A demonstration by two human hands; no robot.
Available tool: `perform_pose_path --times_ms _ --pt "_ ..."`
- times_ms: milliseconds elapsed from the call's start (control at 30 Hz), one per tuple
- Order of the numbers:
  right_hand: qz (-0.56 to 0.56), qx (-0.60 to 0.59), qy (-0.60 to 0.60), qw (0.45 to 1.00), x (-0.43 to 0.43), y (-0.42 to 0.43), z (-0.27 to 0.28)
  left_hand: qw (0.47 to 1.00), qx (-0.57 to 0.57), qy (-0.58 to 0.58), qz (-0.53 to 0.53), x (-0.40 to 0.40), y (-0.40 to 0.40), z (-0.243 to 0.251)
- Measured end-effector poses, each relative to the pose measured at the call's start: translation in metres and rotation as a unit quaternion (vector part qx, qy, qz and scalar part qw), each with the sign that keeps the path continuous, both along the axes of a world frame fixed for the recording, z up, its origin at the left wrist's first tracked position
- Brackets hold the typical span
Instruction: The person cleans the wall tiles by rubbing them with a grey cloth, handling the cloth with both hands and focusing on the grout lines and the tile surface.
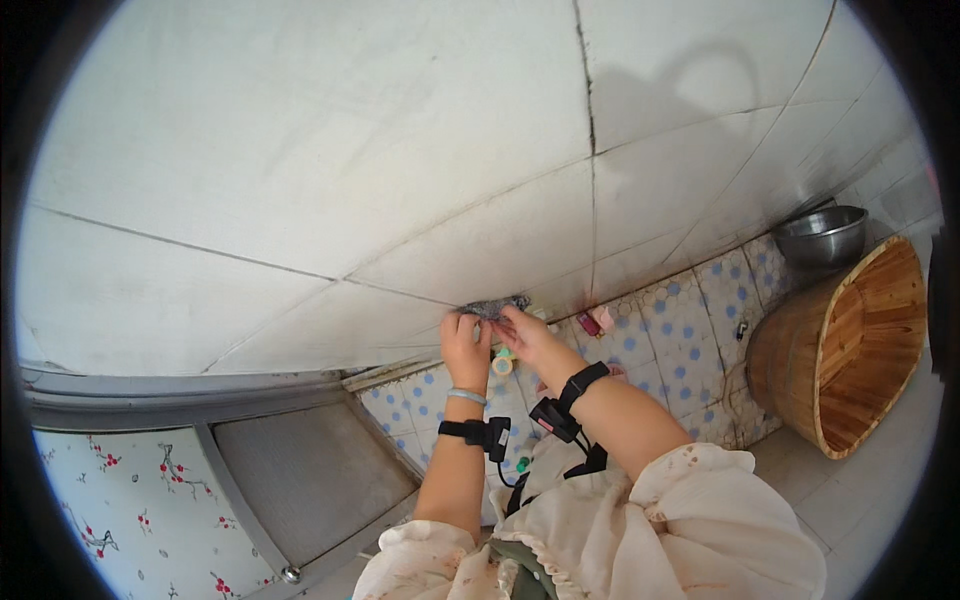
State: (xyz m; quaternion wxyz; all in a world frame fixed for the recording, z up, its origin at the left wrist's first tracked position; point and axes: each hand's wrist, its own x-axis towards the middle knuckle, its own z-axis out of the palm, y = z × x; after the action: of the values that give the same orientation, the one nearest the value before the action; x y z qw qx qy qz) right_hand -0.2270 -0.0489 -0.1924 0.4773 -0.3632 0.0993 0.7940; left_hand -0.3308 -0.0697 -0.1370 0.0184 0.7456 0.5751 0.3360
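Note:
My left hand [466, 346] and my right hand [526, 334] are close together in front of the white tiled wall [420, 180]. Between their fingers is a crumpled, dark grey speckled thing [491, 306], perhaps a scrubbing cloth or pad. Its top edge shows above my fingertips, against the lower part of the wall. The rest of it is hidden by my fingers. Each of my wrists has a black strap with a small device, the left strap [461, 429] just below a pale bangle [466, 394].
Small items, including a dark red object [589, 323] and a yellowish roll-like object [502, 364], lie on the blue-dotted floor [679, 371]. To the right stand a wooden tub [787, 360] and a steel basin [821, 240]. A grey-framed, flower-patterned door [150, 502] is at lower left.

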Motion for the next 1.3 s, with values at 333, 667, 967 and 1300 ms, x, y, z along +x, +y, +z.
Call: perform_pose_path --times_ms 333,667,967,1300 --pt "0.035 0.108 0.052 0.992 0.014 -0.002 0.067 0.987 0.149 -0.053 0.042 0.022 0.002 0.047" --pt "-0.016 0.082 -0.025 0.996 0.073 0.0 0.056 0.99 0.111 -0.086 0.018 0.07 0.006 0.03" --pt "-0.023 0.024 0.009 0.999 0.108 0.003 0.006 0.995 0.072 -0.058 -0.033 0.097 0.007 -0.012" --pt "-0.003 0.127 0.014 0.992 0.136 0.009 0.101 0.976 0.206 -0.068 -0.028 0.128 0.021 0.071"
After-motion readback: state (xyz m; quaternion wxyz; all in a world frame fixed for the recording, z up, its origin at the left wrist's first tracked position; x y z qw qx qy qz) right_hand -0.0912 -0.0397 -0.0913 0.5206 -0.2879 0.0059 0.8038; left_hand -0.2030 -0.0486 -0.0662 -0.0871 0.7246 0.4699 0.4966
